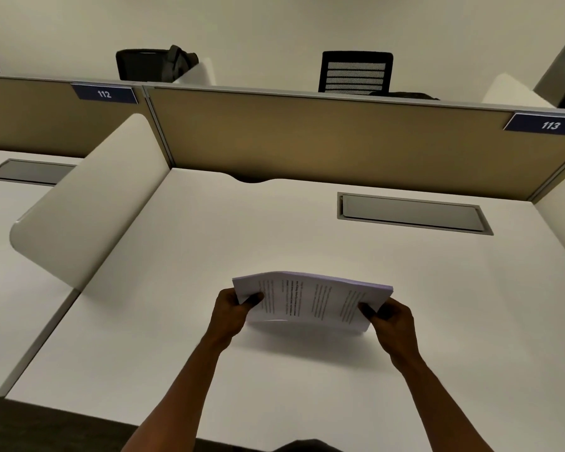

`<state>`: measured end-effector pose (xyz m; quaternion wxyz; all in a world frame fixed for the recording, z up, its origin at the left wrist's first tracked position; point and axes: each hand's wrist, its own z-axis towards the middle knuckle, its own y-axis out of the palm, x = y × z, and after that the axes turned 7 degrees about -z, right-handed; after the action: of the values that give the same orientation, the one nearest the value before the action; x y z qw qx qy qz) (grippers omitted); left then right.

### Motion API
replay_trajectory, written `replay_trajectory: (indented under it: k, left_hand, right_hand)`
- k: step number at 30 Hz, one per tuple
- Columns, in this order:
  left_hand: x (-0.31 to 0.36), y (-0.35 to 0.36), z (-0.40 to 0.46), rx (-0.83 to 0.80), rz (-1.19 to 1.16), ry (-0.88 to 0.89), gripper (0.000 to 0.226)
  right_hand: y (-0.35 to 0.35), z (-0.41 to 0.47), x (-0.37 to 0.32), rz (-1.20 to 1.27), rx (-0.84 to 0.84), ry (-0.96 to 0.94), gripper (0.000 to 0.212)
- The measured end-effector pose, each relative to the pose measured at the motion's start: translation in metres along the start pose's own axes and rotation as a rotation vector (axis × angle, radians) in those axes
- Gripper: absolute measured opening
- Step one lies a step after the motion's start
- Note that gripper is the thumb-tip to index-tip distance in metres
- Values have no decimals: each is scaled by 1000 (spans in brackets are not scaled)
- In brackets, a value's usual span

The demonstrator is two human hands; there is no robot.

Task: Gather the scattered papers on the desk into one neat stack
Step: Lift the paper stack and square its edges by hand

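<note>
Hands (pixel 310 314) pinch paper stack (pixel 310 300) ends above bare desk (pixel 209 256).

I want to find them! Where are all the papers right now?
In the head view, the papers sit low in the middle, held as one stack between the left hand and the right hand, just above the white desk.

Both your bare forearms rise from the bottom of the frame and spread slightly apart toward its lower centre. Your left hand (pixel 230 309) is closed in a grip, thumb on top pointing right, fingers curled beneath. Your right hand (pixel 390 316) mirrors it, thumb on top pointing left. Both wrists are straight, the hands level with each other.
</note>
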<state>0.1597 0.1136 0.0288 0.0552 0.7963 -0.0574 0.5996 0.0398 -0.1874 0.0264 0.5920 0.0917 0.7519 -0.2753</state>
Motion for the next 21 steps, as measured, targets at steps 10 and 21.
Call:
replay_trajectory:
  k: [10,21]
  left_hand:
    - [16,-1,-1,-37,-118,-36,17]
    - [69,-13,-10,47,234,323,68]
  right_hand:
    - [-18,8,-55,-106,-69,-193,18]
    - [-59,23,-159,-348,-392,-408,10]
